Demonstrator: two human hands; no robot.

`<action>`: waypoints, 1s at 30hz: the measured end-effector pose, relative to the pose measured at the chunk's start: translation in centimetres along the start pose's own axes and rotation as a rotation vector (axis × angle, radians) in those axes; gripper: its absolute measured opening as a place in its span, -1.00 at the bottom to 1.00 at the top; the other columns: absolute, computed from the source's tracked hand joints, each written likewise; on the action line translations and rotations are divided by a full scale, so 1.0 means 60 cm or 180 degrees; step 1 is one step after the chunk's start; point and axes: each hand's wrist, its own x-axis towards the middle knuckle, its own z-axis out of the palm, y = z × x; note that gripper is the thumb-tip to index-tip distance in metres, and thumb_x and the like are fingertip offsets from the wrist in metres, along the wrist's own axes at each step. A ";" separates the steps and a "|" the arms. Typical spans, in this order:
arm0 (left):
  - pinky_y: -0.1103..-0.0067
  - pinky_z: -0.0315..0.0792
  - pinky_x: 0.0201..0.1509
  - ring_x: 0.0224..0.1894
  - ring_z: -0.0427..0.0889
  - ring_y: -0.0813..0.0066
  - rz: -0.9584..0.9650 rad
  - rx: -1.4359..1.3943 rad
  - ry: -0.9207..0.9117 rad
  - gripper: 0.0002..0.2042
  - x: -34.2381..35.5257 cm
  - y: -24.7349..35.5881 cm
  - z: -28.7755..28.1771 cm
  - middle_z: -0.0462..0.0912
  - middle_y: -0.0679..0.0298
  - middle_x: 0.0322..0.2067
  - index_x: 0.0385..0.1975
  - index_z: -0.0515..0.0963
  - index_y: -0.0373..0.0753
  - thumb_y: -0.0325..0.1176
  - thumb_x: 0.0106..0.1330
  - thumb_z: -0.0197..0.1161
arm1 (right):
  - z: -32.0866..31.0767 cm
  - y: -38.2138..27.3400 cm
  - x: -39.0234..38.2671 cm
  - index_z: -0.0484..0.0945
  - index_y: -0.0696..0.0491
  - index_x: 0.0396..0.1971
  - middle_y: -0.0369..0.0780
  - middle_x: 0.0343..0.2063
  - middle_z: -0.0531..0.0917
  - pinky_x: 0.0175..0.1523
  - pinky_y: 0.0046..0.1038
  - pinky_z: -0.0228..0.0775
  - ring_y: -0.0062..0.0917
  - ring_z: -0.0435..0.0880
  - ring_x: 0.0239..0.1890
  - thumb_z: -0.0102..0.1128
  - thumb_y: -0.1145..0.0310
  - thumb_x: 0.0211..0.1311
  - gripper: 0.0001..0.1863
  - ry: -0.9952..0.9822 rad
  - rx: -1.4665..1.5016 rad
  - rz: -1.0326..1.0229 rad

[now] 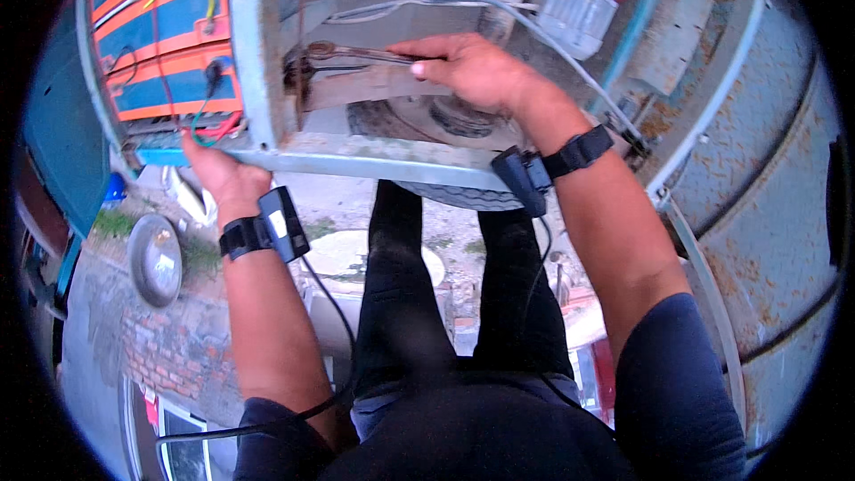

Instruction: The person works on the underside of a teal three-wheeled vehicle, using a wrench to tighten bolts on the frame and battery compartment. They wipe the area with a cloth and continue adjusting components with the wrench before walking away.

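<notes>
My right hand (481, 76) is closed round the handle of a wrench (361, 53), held about level over the open bay of a metal frame. The wrench's round head lies to the left, by rusty fittings on the frame's inner upright (276, 53); whether it sits on a bolt is too small to tell. My left hand (223, 180) grips the pale blue lower rail (356, 165) of the frame below the orange and blue batteries (165, 40). Its thumb reaches up over the rail, and its other fingers are mostly hidden.
Red, yellow and green wires run across the batteries. A grey cable (427, 2) crosses the bay near a clear plastic housing (579, 0). A tyre (419, 120) shows beneath the frame. Rusty checkered metal plate (775, 214) lies at right, and a metal basin (155, 260) at left.
</notes>
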 end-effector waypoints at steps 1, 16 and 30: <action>0.23 0.29 0.29 0.17 0.46 0.14 0.0027 -0.0008 0.0052 -0.41 -0.006 -0.001 0.003 0.48 0.21 0.17 0.21 0.38 -0.10 0.19 0.35 -0.13 | -0.002 0.008 0.010 0.51 -0.12 0.19 -0.20 0.06 0.62 0.28 -0.42 0.31 -0.45 0.55 0.10 0.09 0.29 0.38 -0.61 -0.0045 0.0038 -0.0074; 0.24 0.39 0.20 0.06 0.54 0.17 -0.0084 -0.0260 0.0207 -0.46 -0.033 0.007 0.028 0.54 0.20 0.07 0.11 0.43 -0.16 0.12 0.40 -0.19 | 0.006 0.018 0.078 0.52 -0.10 0.18 -0.21 0.11 0.59 0.30 -0.43 0.26 -0.45 0.52 0.13 0.15 0.25 0.34 -0.59 -0.0668 -0.0178 -0.0267; 0.28 0.40 0.19 0.06 0.54 0.20 0.0027 -0.0387 0.0132 -0.49 -0.026 0.004 0.023 0.55 0.20 0.06 0.11 0.43 -0.17 0.08 0.42 -0.19 | 0.032 0.030 0.104 0.52 -0.11 0.18 -0.22 0.11 0.60 0.30 -0.47 0.27 -0.46 0.54 0.12 0.13 0.31 0.34 -0.60 -0.0732 -0.0244 -0.0323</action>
